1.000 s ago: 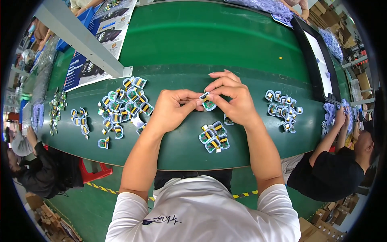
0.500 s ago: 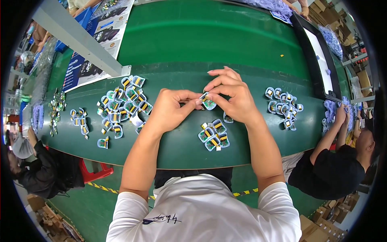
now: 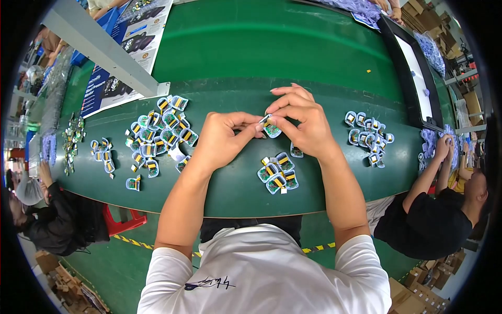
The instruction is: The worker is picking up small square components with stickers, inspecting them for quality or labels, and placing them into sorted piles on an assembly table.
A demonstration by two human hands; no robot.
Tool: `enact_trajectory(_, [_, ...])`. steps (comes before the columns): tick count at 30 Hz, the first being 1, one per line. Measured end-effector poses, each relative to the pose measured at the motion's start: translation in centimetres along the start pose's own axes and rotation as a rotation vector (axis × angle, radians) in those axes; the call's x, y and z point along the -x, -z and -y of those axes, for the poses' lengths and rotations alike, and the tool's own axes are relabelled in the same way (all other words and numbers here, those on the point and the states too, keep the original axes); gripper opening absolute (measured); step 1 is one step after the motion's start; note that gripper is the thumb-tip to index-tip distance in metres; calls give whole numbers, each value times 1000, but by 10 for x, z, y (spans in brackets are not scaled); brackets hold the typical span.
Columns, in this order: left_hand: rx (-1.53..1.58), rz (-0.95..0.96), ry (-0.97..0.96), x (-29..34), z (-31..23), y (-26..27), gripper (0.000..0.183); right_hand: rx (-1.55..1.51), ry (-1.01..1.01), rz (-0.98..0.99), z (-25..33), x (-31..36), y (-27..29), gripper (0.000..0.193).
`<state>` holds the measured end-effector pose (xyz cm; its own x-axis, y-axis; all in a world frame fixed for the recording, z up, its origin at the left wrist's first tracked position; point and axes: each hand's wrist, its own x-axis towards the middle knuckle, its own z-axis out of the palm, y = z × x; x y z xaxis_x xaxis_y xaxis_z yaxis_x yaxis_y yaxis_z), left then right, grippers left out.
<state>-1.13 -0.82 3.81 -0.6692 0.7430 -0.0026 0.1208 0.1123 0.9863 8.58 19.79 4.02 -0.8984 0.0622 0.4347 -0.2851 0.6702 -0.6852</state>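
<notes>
Above the table, both hands pinch one small circuit board unit [image 3: 272, 132], a pale rounded casing with a green board in it. The left hand [image 3: 226, 138] has its thumb and index finger closed at the unit's upper left edge. Thumb and index finger of the right hand [image 3: 306, 125] grip its upper right side, while the other fingers are raised and curved. Their tips partly hide the unit. Just below lies a small cluster of similar units [image 3: 275, 184] with yellow-and-black parts. A single unit [image 3: 296, 150] sits partly behind the right wrist.
A larger heap of units [image 3: 170, 137] spreads to the left, with a smaller group [image 3: 104, 155] beyond it. Another group [image 3: 370, 140] lies right. A grey metal post [image 3: 104, 49] stands on the green table [image 3: 235, 201]. A black-framed panel [image 3: 413, 78] is at right; co-workers sit either side.
Both hands keep their pinch on the circuit board unit, with only a slight shift of the fingers and the unit. The piles on the table are unchanged.
</notes>
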Motion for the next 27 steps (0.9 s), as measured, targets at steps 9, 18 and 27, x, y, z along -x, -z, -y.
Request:
enact_trajectory(9, [-4, 15, 8, 1, -4, 2, 17, -3, 10, -4, 1, 0, 2, 2])
enact_trajectory(18, [-14, 31, 19, 1, -3, 4, 16, 12, 28, 6, 0, 0, 0, 2])
enact_trajectory(27, [126, -52, 10, -2, 2, -4, 18, -59, -40, -92, 1, 2, -15, 2])
